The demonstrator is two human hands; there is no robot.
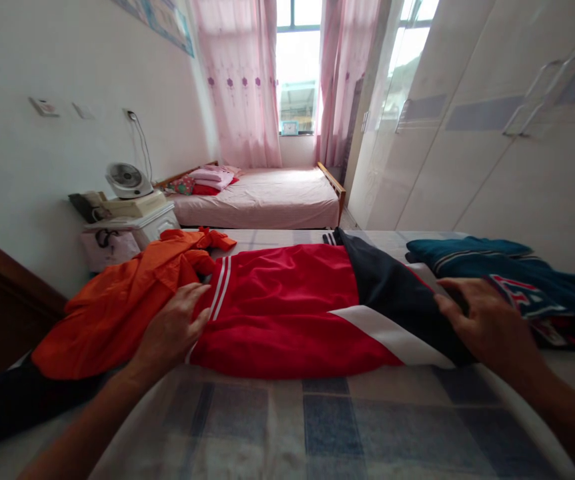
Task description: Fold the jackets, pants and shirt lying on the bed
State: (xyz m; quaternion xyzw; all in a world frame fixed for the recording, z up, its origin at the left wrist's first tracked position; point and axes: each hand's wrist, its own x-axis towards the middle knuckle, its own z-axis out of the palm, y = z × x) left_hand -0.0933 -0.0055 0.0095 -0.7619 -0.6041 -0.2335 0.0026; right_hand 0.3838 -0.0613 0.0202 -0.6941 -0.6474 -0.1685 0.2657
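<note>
A red garment (287,307) with white stripes and a dark navy panel lies flat across the checked bed cover (277,427) in front of me. My left hand (175,327) rests on its left end, fingers spread, next to a crumpled orange garment (127,300). My right hand (487,320) presses on the navy right end, fingers bent over the edge of the fabric. It lies beside a teal garment (507,267) with red and white lettering.
A dark cloth (12,400) hangs at the bed's left edge. A bedside unit (132,223) with a small fan and a phone stands at the left wall. A second bed (267,197) with pink pillows lies under the window. White wardrobe doors (507,133) line the right side.
</note>
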